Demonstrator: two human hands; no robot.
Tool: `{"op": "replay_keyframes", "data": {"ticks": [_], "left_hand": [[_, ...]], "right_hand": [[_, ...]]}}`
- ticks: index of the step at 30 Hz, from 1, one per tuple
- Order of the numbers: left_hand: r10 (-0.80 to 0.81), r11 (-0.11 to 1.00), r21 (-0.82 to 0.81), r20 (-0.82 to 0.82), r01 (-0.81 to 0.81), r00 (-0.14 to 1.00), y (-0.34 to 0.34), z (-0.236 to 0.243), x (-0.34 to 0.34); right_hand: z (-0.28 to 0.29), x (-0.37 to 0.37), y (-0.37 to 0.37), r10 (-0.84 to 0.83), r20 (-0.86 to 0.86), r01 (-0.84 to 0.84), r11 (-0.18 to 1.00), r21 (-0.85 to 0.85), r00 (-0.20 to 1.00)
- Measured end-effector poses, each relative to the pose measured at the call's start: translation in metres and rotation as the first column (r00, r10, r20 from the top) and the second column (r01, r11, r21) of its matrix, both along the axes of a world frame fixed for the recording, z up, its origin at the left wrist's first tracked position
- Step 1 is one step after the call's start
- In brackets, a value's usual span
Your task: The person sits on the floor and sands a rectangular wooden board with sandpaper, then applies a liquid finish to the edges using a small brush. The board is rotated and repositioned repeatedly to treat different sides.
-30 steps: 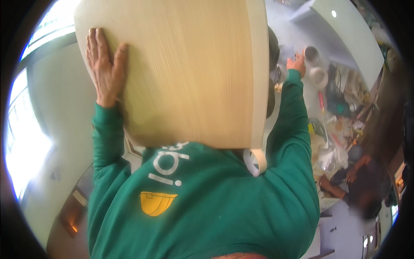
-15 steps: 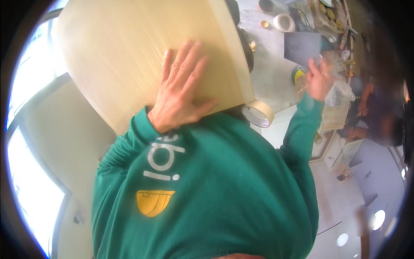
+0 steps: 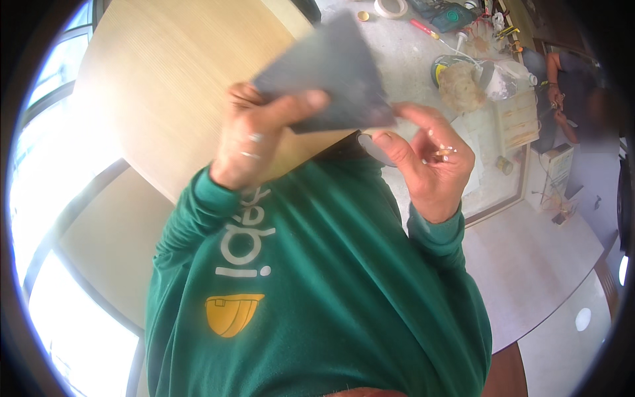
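Note:
A dark grey sheet (image 3: 331, 76) that looks like sandpaper is held up in front of me, tilted and slightly blurred. My left hand (image 3: 254, 135) is closed on its left side, with the thumb lying over the face. At the lower right corner, my right hand (image 3: 436, 159) pinches the sheet between thumb and forefinger. White specks dot the right hand's curled fingers. Below and behind the sheet lies a large pale wood-grain panel (image 3: 172, 86) with a curved outline. A tape roll (image 3: 374, 151) shows partly behind my right thumb at the panel's near edge.
On the grey work surface (image 3: 403, 73) to the right lie a masking tape roll (image 3: 391, 8), a red-handled tool (image 3: 423, 28), a beige fluffy wad (image 3: 461, 88) and a clear plastic bag (image 3: 499, 83). Another person (image 3: 572, 86) is at the far right.
My right hand has brought the grey sheet leftward from above the cluttered surface. My left hand has lifted off the wood panel and taken hold of the sheet.

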State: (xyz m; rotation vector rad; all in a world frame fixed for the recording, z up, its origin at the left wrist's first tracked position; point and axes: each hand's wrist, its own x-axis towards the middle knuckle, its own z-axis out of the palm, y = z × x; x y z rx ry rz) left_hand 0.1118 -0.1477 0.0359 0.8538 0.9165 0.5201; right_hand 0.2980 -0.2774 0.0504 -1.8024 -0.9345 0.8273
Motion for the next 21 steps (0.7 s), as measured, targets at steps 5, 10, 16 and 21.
{"op": "replay_keyframes", "data": {"ticks": [5, 10, 16, 21], "left_hand": [[-0.127, 0.974, 0.163, -0.181, 0.158, 0.975, 0.032, 0.025, -0.040], [-0.432, 0.816, 0.242, -0.347, 0.525, 0.832, 0.025, 0.010, -0.044], [-0.423, 0.685, 0.346, -0.527, 0.641, 0.737, 0.019, -0.005, -0.028], [-0.399, 0.688, 0.320, -0.583, 0.651, 0.708, 0.017, -0.003, -0.024]], "right_hand": [[-0.030, 0.018, -0.038, 0.107, 0.349, -0.055, 0.986, -0.158, 0.931], [-0.034, 0.002, -0.051, 0.213, 0.227, -0.135, 0.939, -0.315, 0.950], [-0.019, -0.016, -0.058, 0.085, 0.119, -0.058, 0.976, -0.210, 0.989], [-0.013, -0.017, -0.057, 0.119, 0.172, -0.089, 0.981, -0.170, 0.978]]}}
